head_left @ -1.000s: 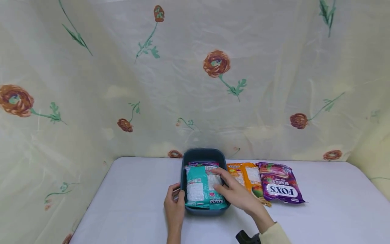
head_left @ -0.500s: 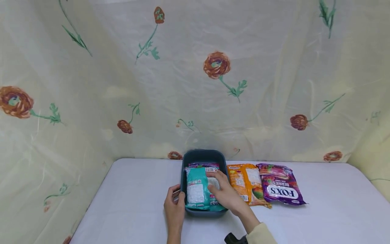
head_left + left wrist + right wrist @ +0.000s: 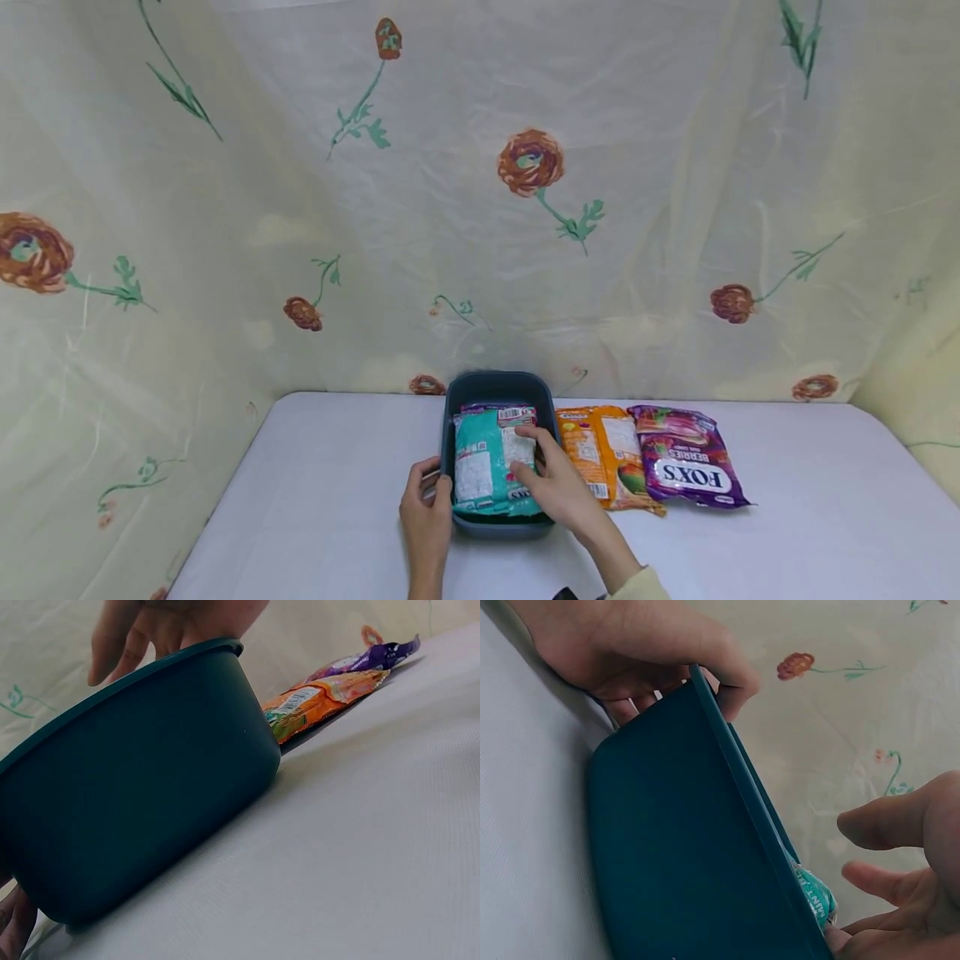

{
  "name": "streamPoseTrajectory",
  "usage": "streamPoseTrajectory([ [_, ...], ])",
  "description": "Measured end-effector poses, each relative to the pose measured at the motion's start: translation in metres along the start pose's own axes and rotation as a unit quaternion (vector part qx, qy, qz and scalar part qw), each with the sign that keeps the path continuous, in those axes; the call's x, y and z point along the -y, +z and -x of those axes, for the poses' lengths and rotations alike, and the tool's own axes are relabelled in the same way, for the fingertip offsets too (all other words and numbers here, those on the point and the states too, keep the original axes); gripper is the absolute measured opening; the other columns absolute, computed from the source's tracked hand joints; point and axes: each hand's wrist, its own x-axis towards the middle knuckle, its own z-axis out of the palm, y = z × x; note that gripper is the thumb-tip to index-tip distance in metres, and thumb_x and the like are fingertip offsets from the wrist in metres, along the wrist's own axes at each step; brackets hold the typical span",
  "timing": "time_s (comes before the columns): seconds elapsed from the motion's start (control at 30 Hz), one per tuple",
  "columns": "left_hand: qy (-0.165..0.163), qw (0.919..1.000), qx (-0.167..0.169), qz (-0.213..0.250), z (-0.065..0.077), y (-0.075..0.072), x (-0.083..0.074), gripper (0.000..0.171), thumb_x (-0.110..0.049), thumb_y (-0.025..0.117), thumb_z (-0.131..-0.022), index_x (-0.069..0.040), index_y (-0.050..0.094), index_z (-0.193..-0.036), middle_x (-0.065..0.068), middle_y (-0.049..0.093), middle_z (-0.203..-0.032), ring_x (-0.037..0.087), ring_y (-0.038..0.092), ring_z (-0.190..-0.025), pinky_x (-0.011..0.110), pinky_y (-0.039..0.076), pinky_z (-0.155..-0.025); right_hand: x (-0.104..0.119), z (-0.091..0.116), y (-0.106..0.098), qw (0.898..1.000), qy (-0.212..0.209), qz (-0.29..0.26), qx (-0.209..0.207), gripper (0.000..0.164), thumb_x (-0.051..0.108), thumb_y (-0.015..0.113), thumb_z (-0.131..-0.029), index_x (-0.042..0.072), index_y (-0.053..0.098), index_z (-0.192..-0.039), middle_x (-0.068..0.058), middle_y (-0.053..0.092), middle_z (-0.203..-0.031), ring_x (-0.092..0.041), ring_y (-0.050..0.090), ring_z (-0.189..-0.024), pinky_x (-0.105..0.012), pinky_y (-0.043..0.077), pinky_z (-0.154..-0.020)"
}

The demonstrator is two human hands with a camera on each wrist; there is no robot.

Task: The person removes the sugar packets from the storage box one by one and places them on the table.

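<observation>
A dark teal-blue plastic bin (image 3: 501,528) stands at the table's back edge. Inside it, a turquoise Fox's candy bag (image 3: 474,475) lies on top, with a strip of a purple bag (image 3: 472,408) showing behind. My left hand (image 3: 427,510) grips the bin's left wall; the right wrist view shows its thumb (image 3: 739,686) hooked over the rim. Over the bin's right side, my right hand (image 3: 561,483) rests on the turquoise bag. In the right wrist view, its thumb and forefinger are spread apart, and a lower fingertip touches the bag beside the rim.
Right of the bin, an orange candy bag (image 3: 621,467) with a mango picture lies on the white-covered table (image 3: 330,492). A purple Fox's Berries bag (image 3: 686,457) lies beside it. A flower-printed curtain (image 3: 622,167) hangs close behind the table.
My right hand has moved left and slightly down over the turquoise bag, which now lies slightly more to the left in the bin. The left hand keeps its grip on the bin.
</observation>
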Motion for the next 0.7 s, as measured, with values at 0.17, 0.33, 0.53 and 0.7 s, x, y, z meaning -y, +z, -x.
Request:
streamPoseTrajectory([
  [0.17, 0.000, 1.0000, -0.001, -0.004, 0.0009, 0.0004, 0.0001, 0.024, -0.011, 0.055, -0.085, -0.013, 0.064, -0.106, 0.006, 0.067, -0.109, 0.018, 0.063, -0.098, 0.038, 0.050, -0.083, -0.0010, -0.0002, -0.0006, 1.000, -0.005, 0.014, -0.006, 0.050, 0.014, 0.054, -0.094, 0.014, 0.038, -0.141, -0.021, 0.031, -0.151, -0.038, 0.034, -0.137, -0.050, 0.031, -0.108],
  [0.33, 0.005, 1.0000, -0.004, -0.005, 0.0004, 0.0007, 0.0004, 0.023, -0.010, 0.055, -0.084, -0.013, 0.064, -0.106, 0.006, 0.067, -0.109, 0.018, 0.063, -0.098, 0.038, 0.051, -0.083, -0.0022, -0.0015, -0.0008, 0.999, -0.027, 0.032, -0.014, 0.046, 0.014, 0.054, -0.094, 0.018, 0.045, -0.138, -0.013, 0.031, -0.151, -0.035, 0.039, -0.133, -0.053, 0.032, -0.108],
  [0.53, 0.005, 1.0000, -0.004, -0.002, 0.0005, 0.0011, 0.0012, 0.024, -0.010, 0.055, -0.084, -0.012, 0.064, -0.106, 0.006, 0.067, -0.109, 0.019, 0.063, -0.099, 0.039, 0.050, -0.084, -0.0065, -0.0030, -0.0023, 0.997, -0.069, 0.039, 0.008, 0.039, 0.013, 0.054, -0.094, 0.019, 0.052, -0.132, -0.011, 0.024, -0.154, -0.036, 0.040, -0.132, -0.053, 0.036, -0.105],
  [0.7, 0.008, 0.9999, -0.008, -0.004, -0.0002, 0.0008, 0.0006, 0.023, -0.010, 0.055, -0.084, -0.012, 0.064, -0.105, 0.006, 0.067, -0.109, 0.019, 0.063, -0.099, 0.040, 0.050, -0.084, -0.0077, -0.0060, -0.0059, 0.998, -0.057, 0.011, 0.016, 0.036, 0.015, 0.052, -0.095, 0.018, 0.052, -0.130, -0.013, 0.038, -0.146, -0.035, 0.048, -0.126, -0.049, 0.040, -0.101],
])
